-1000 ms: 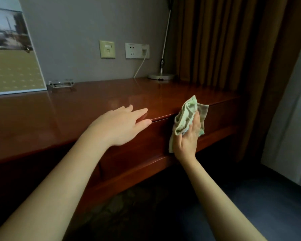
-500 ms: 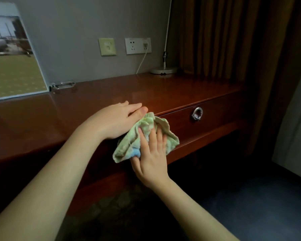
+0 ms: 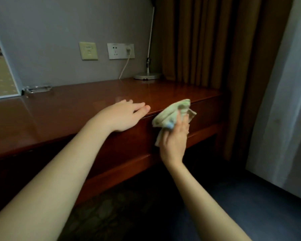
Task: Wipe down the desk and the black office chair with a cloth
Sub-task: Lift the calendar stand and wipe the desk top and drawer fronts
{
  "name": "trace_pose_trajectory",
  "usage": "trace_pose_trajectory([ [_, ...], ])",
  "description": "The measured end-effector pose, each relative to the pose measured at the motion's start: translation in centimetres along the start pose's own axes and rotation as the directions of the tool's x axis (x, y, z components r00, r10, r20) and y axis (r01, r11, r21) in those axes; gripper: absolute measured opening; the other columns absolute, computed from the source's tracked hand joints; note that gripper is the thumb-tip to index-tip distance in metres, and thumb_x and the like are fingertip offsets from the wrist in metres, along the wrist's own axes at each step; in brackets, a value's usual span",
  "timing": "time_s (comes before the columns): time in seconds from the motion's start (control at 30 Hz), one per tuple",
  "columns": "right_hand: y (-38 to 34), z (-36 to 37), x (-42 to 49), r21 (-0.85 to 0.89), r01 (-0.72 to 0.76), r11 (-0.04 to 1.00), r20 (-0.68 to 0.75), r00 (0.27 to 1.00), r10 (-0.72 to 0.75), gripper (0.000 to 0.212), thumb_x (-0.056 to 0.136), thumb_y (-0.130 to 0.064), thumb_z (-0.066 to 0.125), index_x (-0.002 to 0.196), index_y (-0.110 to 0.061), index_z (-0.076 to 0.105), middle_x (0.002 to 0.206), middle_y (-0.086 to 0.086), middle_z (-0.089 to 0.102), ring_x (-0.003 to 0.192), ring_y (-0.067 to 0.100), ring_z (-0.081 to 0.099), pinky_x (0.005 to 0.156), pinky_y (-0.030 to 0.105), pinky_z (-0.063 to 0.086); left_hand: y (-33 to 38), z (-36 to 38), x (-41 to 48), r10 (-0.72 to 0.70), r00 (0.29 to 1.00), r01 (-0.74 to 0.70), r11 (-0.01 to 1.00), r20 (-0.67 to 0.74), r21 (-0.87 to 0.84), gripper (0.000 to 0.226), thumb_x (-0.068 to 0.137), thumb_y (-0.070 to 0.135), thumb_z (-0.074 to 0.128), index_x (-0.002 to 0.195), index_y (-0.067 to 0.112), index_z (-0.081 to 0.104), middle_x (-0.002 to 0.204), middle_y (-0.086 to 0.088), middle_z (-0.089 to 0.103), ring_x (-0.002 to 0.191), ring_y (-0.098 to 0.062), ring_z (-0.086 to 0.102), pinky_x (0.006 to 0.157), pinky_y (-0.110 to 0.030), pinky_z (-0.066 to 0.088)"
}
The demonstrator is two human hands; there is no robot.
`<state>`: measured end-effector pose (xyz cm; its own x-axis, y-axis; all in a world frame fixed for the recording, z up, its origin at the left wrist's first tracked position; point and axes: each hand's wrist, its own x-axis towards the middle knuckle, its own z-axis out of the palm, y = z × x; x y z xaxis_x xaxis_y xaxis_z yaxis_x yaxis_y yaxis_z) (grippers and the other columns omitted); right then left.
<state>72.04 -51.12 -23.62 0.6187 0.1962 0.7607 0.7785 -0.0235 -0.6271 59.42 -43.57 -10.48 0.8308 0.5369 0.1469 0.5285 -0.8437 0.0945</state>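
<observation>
— Pressing that cloth (image 3: 174, 113) against what, exactly?

— You have the pale green cloth bunched up against the front face of the table (image 3: 76, 112), just under the front edge of the top and toward its right end. Your right hand (image 3: 175, 139) pushes it there. Its fingers (image 3: 179, 119) are fairly straight and point up over the fabric, and a loose corner hangs down beside your thumb.

— And your other hand?

— Your left hand (image 3: 123, 117) lies palm-down on the glossy table top, just left of the cloth and apart from it. The fingers are straight and close together, with their tips near the front edge, and they hold nothing.

— What sits further back?

— At the back of the table, a round lamp base (image 3: 147, 76) with a thin stem stands just beside the brown curtain (image 3: 198, 40). A white cord (image 3: 125, 67) runs up to a socket (image 3: 117, 51) on the grey wall, and a switch plate (image 3: 88, 50) is just left of it. A small clear holder (image 3: 36, 88) lies at the back left, beside a framed panel (image 3: 0, 80) at the edge of view. A pale sheer curtain (image 3: 285, 84) hangs at your far right, above the dark blue floor (image 3: 250, 197).
</observation>
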Motion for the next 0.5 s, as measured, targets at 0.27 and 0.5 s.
trace_pose_trajectory([
  [0.27,8.7,-2.8,9.0,0.177,-0.265,0.948,-0.121,0.95,0.288,0.073,0.086,-0.045,0.028,0.143,0.0,0.031,0.147,0.017,0.035,0.139,0.028,0.029,0.116,0.036,0.016,5.6,0.5,6.4,0.149,0.98,-0.153,0.988,0.134,0.017,0.064,0.092,0.064,0.023,0.149,0.04,0.008,0.159,-0.003,0.003,0.146,-0.021,0.004,0.119,-0.041,0.007],
  [0.5,13.6,-4.2,13.1,0.22,-0.454,0.863,-0.166,0.855,0.492,0.072,0.084,-0.047,0.028,0.147,-0.012,0.027,0.147,0.01,0.038,0.137,0.025,0.034,0.114,0.045,0.024,6.4,0.9,7.8,0.16,0.982,-0.165,0.986,0.096,0.041,0.069,0.088,0.069,0.029,0.149,0.04,0.013,0.159,-0.002,0.01,0.146,-0.02,0.012,0.118,-0.038,0.013],
])
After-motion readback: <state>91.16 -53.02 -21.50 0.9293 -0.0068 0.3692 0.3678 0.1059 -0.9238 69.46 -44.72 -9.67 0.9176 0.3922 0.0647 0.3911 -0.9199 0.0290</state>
